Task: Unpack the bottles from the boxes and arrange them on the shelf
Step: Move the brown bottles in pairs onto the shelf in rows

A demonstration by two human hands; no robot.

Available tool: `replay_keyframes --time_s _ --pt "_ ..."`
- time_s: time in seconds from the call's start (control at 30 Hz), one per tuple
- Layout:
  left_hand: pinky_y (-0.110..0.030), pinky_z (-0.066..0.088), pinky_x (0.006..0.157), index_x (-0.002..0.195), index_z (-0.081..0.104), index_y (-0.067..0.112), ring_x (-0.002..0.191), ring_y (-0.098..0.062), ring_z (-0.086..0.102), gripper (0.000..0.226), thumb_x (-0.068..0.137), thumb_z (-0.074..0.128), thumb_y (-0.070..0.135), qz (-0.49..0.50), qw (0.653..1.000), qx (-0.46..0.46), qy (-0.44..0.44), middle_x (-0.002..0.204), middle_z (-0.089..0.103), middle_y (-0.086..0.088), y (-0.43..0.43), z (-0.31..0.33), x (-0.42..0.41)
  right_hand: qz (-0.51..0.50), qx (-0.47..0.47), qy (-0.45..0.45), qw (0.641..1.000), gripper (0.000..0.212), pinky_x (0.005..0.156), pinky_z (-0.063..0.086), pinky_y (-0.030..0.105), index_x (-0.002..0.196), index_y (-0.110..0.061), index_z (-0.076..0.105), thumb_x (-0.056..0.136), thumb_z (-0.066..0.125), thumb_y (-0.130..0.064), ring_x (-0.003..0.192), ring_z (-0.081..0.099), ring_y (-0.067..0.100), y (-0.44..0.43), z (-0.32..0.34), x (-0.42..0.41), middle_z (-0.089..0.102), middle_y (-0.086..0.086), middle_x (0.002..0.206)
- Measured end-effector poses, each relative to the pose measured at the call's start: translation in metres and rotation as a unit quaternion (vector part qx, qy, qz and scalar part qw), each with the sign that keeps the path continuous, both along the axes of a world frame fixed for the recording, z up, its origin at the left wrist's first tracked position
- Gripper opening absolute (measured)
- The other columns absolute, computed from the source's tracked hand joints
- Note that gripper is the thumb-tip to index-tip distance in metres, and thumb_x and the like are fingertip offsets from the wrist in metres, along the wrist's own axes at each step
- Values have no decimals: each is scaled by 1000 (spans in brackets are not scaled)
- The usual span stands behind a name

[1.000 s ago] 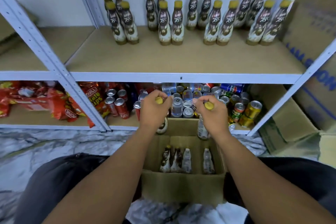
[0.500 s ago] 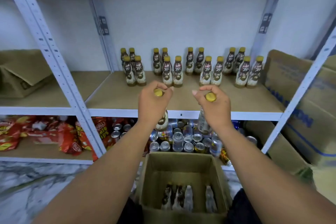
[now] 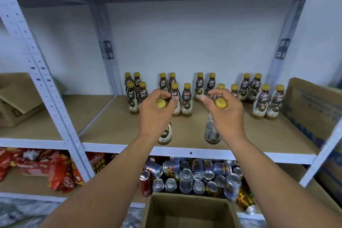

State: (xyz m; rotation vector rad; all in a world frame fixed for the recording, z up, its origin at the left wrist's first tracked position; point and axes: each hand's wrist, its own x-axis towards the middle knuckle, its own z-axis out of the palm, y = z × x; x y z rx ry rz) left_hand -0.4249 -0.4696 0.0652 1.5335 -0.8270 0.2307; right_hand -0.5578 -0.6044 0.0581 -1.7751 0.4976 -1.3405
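Up from the box, we have brought both bottles over the front of the shelf; whether they touch it we cannot tell. Our palms hide their necks. Our left hand curls tight round the yellow cap of the left bottle, our right hand round that of the right bottle.
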Motion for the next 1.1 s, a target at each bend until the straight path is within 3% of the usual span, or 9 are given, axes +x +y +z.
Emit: replay_keyframes --time_s 0.1,0.23,0.43,0.6,0.87,1.0,1.1 --pt "-9 45 65 89 71 17 74 -7 62 13 88 81 26 -1 1000 11 12 79 70 9 -21 -14 20 8 14 10 1000 16 89 50 22 97 -27 74 86 81 -37 100 66 2 -17 -14 19 73 -16 99" --pt "-20 50 68 87 70 19 71 -13 64 15 87 81 30 6 999 29 37 79 70 8 -48 -36 43 15 19 23 999 15 85 50 16 96 -24 75 86 81 -33 96 66 0 -37 -33 41 73 -17 95" --pt "-30 54 71 83 68 22 69 -18 68 15 87 80 31 5 998 44 47 75 70 7 -76 -57 65 9 31 40 999 12 90 53 25 92 -31 73 86 81 -36 97 66 0 -61 -52 61 72 -20 93" --pt "-11 46 64 85 70 16 68 0 63 16 88 80 28 2 997 58 49 77 69 8 -88 -56 68 4 40 48 998 13 93 55 37 89 -39 70 84 82 -42 100 67 6 -72 -58 69 72 -21 95" --pt "-36 56 69 86 61 34 74 -17 66 21 85 81 31 5 996 48 70 80 68 10 -90 -68 75 2 51 74 996 20 76 45 15 91 -40 62 86 81 -36 92 62 -1 -83 -59 69 68 -17 99" --pt "-29 53 65 92 61 35 68 -9 63 24 85 82 28 -17 996 50 73 78 68 12 -87 -65 74 12 54 91 994 22 87 49 24 100 -37 62 87 80 -36 103 62 6 -83 -56 68 67 -17 106" --pt "-18 52 72 113 60 31 78 -1 67 38 84 84 23 -65 993 43 93 84 73 13 -78 -66 71 38 57 109 992 39 87 50 25 118 -37 58 86 81 -36 98 63 0 -82 -58 59 69 -16 99"
